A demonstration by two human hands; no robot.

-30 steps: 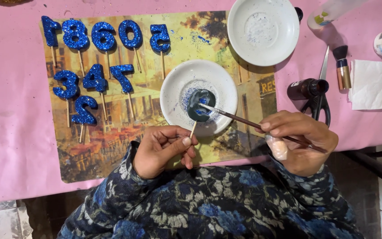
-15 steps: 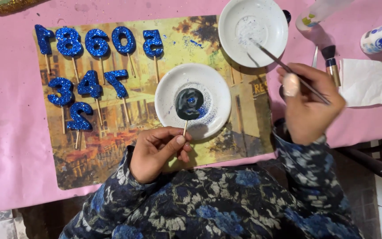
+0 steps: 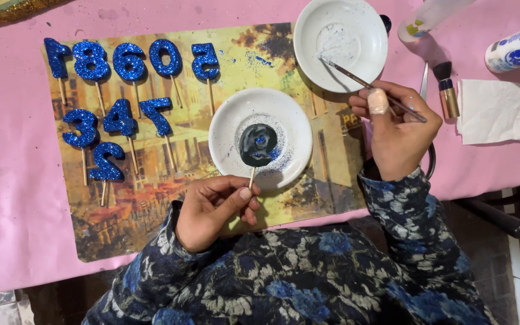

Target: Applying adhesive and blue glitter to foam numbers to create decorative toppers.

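Pink cloth covers the surface (image 3: 7, 198), with a printed placemat (image 3: 170, 204) of a street scene laid on it. Over a white plate (image 3: 227, 129) on the mat, the left hand (image 3: 215, 207) pinches a thin wooden stick between thumb and fingers; on the stick sits a dark, wet-looking number shape (image 3: 258, 144) with a few specks of blue glitter. Closed around a slim paintbrush (image 3: 362, 81), the right hand (image 3: 398, 135) holds its tip in a second white plate (image 3: 340, 36) further back. Nine blue glitter numbers (image 3: 127, 60) on sticks lie in rows on the mat's left side.
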